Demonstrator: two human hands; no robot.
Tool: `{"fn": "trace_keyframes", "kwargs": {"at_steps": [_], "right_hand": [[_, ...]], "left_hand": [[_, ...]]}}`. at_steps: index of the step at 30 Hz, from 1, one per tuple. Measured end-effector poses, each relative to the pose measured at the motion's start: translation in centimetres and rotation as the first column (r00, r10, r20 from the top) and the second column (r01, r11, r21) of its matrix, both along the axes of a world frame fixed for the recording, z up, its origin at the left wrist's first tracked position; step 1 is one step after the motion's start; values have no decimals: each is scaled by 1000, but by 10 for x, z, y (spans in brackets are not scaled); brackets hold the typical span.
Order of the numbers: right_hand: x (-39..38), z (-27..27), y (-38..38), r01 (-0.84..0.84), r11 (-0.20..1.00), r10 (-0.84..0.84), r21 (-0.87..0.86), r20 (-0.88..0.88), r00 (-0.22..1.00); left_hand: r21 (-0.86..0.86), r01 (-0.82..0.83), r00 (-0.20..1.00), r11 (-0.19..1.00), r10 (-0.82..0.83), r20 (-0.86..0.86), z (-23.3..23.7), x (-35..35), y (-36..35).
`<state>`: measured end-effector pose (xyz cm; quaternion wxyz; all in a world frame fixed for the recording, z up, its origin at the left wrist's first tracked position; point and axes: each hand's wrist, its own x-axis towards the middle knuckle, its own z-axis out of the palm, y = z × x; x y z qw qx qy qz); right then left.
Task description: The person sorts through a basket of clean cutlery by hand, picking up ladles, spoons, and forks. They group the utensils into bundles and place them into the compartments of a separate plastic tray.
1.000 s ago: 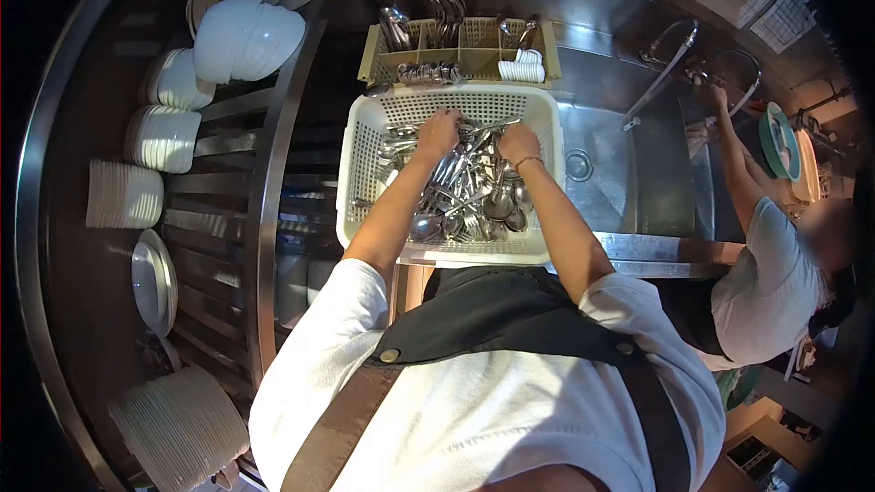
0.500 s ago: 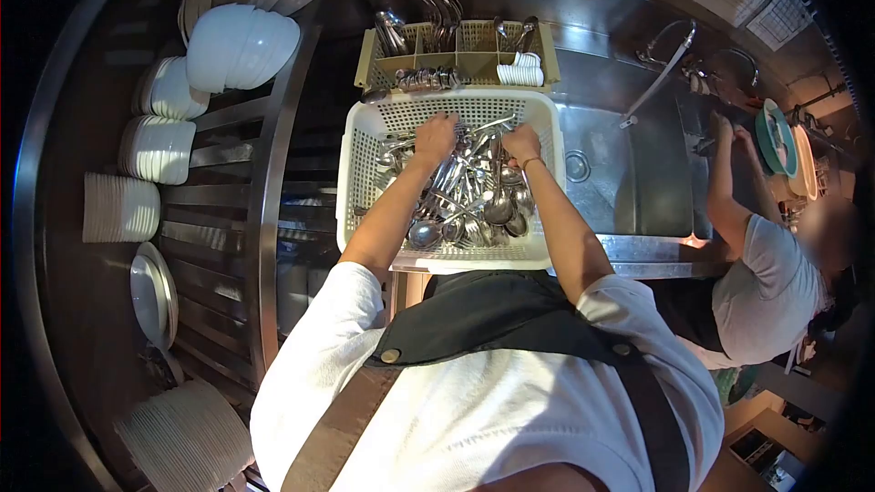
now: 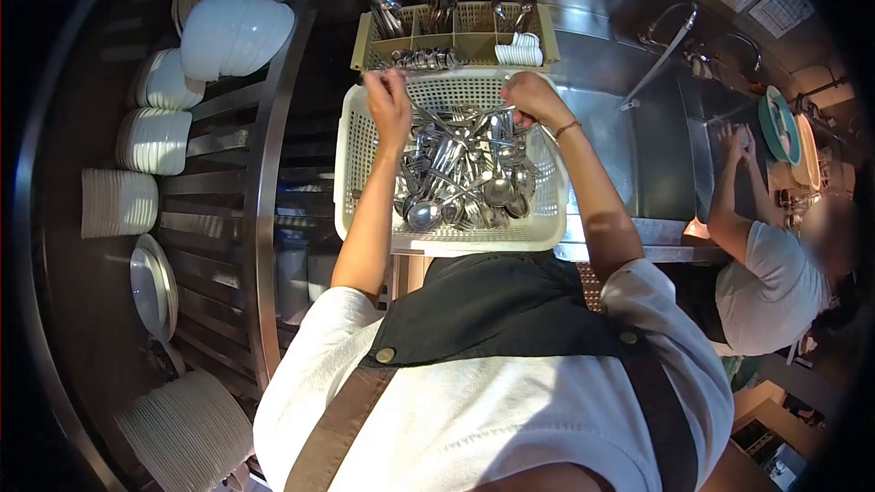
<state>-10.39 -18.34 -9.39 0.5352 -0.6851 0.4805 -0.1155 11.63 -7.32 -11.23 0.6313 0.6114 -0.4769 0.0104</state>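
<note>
A white perforated basket (image 3: 343,187) in front of me holds a heap of metal spoons and forks (image 3: 456,173). Over its far left corner, my left hand (image 3: 390,107) is closed, with blurred fingertips and a thin metal piece of cutlery at them. My right hand (image 3: 538,100) is bent at the far right of the basket, its fingers curled around a piece of cutlery whose kind I cannot make out. Just behind stands a yellowish cutlery caddy (image 3: 363,47), with forks, spoons and white spoons sorted in its compartments.
A steel sink (image 3: 592,150) with a faucet (image 3: 679,32) lies to the right. Beyond it, a co-worker (image 3: 770,287) has both hands near a green basin (image 3: 777,132). On the left, a slatted rack (image 3: 214,210) carries stacked white bowls (image 3: 153,141) and plates (image 3: 187,433).
My left hand has risen out of the heap toward the basket's far left corner. My right hand has lifted slightly up and away. The co-worker's hands have shifted.
</note>
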Motion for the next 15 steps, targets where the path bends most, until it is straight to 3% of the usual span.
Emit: {"fn": "trace_keyframes", "kwargs": {"at_steps": [2,4,5,6,8,9,10,12,13,15], "right_hand": [[7,-3,9,-20,999,19,-25,-64,998],[11,-5,20,-293,943,219,-158,-368,904],[12,-9,26,-351,911,230,-218,-437,870],[11,-26,26,-351,910,229,-222,-437,870],[7,-59,23,-594,705,271,-388,-626,731],[7,-25,33,-677,718,344,-161,-764,546],[5,-27,34,-678,717,345,-160,-764,545],[-2,-32,36,-764,625,343,-157,-825,450],[-3,-34,42,-764,625,342,-158,-825,451],[-7,-40,60,-835,540,358,-103,-870,339]], "left_hand": [[-8,-21,997,1000,20,-70,-2,7,-2],[-63,21,855,998,-50,-516,3,8,-2],[-158,30,806,987,-117,-580,4,5,-3],[-161,29,807,986,-119,-578,9,4,-1],[-246,137,781,960,-258,-569,17,3,1],[-178,163,810,970,-235,-538,26,-1,4],[-177,162,809,971,-233,-539,36,-6,6],[156,414,830,897,-302,-469,53,-16,10],[235,370,869,899,-246,-430,55,-28,11],[207,363,897,908,-280,-343,12,-25,-5]]}}
